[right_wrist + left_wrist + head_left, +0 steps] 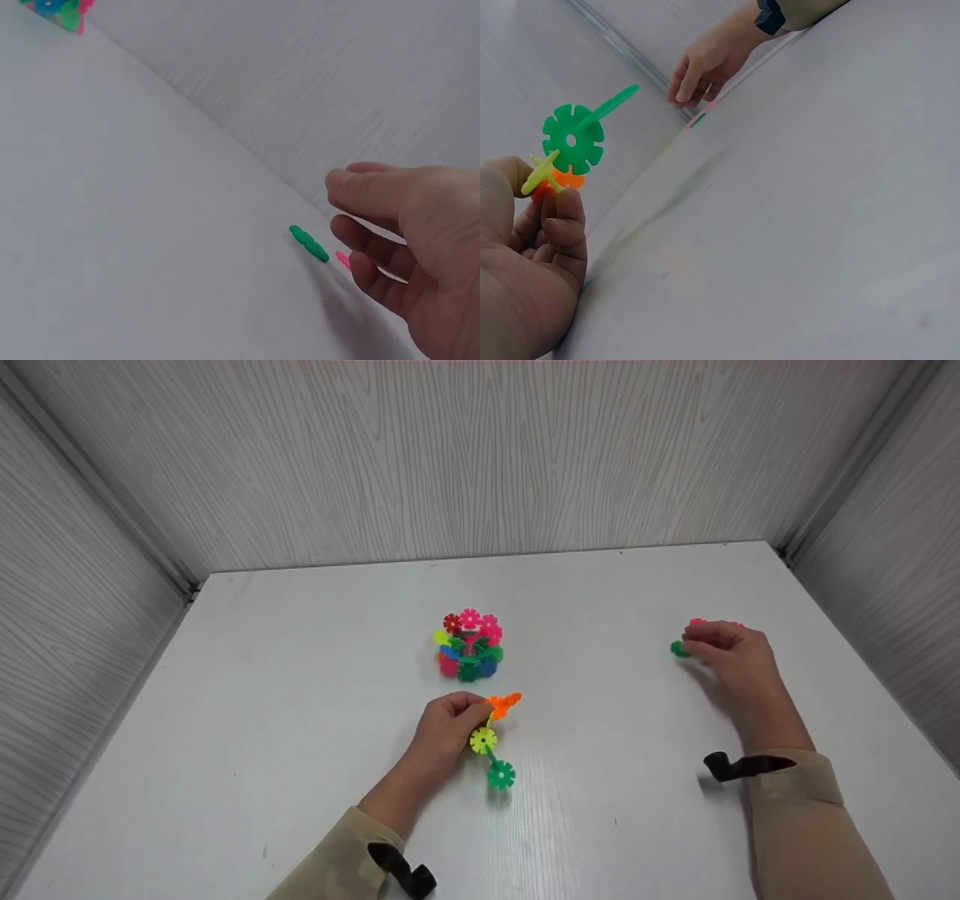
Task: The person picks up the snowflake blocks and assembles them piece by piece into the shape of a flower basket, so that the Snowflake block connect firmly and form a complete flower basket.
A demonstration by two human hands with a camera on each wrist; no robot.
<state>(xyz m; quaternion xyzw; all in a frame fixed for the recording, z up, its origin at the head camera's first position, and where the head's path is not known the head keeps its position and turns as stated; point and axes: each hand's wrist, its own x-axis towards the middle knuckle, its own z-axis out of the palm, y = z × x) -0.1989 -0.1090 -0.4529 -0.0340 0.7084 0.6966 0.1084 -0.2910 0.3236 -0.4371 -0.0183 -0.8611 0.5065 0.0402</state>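
Note:
My left hand (442, 735) pinches a short chain of interlocking plastic snowflake discs between thumb and fingers. Orange discs (500, 706) stick out at its far end, a yellow disc (483, 741) sits by the thumb, and a green disc (501, 780) hangs at the near end. Over at the right, my right hand (742, 664) hovers with relaxed, slightly bent fingers and nothing between them. Below it lie a loose green disc (309, 244) and a pink disc (343, 259), apart from the fingertips in the right wrist view. The hand partly covers the pink pieces.
A round cluster of joined discs (469, 619), in pink, red, green, blue and yellow, stands mid-table beyond my left hand. Wood-grain panels (480, 457) enclose the white tabletop (300, 675) at the back and both sides.

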